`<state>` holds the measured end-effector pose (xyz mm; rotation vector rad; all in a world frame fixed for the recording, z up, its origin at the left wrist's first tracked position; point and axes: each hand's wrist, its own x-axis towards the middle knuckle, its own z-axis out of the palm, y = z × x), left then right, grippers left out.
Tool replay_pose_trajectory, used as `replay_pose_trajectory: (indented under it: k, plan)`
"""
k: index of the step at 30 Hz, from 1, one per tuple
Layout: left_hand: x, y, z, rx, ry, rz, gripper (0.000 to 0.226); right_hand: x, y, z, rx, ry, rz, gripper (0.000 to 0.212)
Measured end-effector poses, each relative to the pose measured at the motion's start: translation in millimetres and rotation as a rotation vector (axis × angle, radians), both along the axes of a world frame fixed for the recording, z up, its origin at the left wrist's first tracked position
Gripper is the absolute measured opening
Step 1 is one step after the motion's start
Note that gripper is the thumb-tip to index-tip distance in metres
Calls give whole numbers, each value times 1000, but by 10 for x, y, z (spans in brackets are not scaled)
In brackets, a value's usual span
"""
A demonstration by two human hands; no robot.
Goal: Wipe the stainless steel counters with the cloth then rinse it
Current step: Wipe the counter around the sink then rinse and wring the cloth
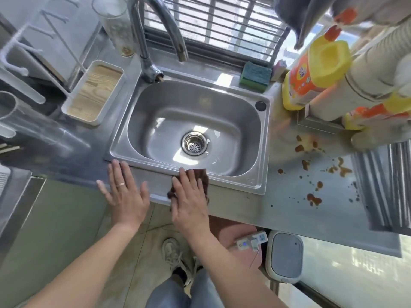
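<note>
Taking the sink (251,101) as the landmark: far to its left stand clear plastic cylinders (33,125), and nearer, just off its left rim, sits a white tray with a wood-grain bottom (93,94). The tap (151,41) rises from the sink's back-left corner and arches over the basin. On the strip of worktop (235,203) in front of the sink's near-left corner lies the left hand (124,192), flat, palm down, its fingers (117,172) straight and spread, grasping nothing; a ring sits on one of them. Just to its right, at the middle of the sink's near rim, the right hand (189,201) presses flat on the brown cloth (203,181), its fingers (189,181) straight and laid over it rather than curled round it; the cloth lies partly on the rim and partly on the worktop strip before it, with its far edge at the basin's lip. The drain strainer (194,143) sits in the basin's middle. On the ledge behind the sink's back-right corner rests a green and blue sponge (255,76). Right of the sink stand yellow and orange bottles (311,72), and the worktop in front of them is spotted with brown stains (313,198). Further right lies a ribbed metal drainer (382,185).
</note>
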<state>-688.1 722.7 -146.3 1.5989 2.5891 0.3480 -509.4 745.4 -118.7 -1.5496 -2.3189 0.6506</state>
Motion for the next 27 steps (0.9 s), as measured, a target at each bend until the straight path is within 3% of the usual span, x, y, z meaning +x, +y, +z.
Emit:
replay_pose_trajectory:
  k: [6, 16, 23, 27]
  plan:
    - [206, 8, 108, -24, 17, -8, 71, 92, 130, -17, 29, 67, 145, 42]
    - [1738, 388, 409, -57, -35, -401, 64, 2258, 155, -35, 52, -55, 34, 51]
    - [2281, 530, 361, -52, -8, -588, 61, 3189, 286, -40, 30, -106, -288, 50]
    - [2540, 604, 296, -22, -43, -681, 63, 3378, 399, 83, 89, 35, -397, 45]
